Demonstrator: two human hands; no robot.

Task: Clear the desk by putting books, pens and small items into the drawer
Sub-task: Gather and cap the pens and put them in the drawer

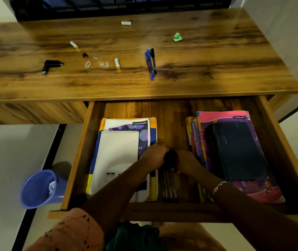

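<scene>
The wooden drawer (278, 142) stands pulled out below the desk (217, 57). Inside it, a stack of notebooks (119, 156) lies at the left and a stack of books (235, 151) with a dark case on top at the right. Several pens (170, 189) lie in the gap between the stacks. My left hand (153, 154) and my right hand (188, 161) meet over that gap, both curled round a small dark object (170, 157). On the desk lie blue and black pens (150, 64), two small yellow-tipped tubes (117, 63), clear caps and a black gadget (51, 66).
A green crumpled piece (177, 37) and a small white item (126, 23) lie further back on the desk. A blue bin (39, 189) with paper in it stands on the floor left of the drawer. A dark window frame runs behind the desk.
</scene>
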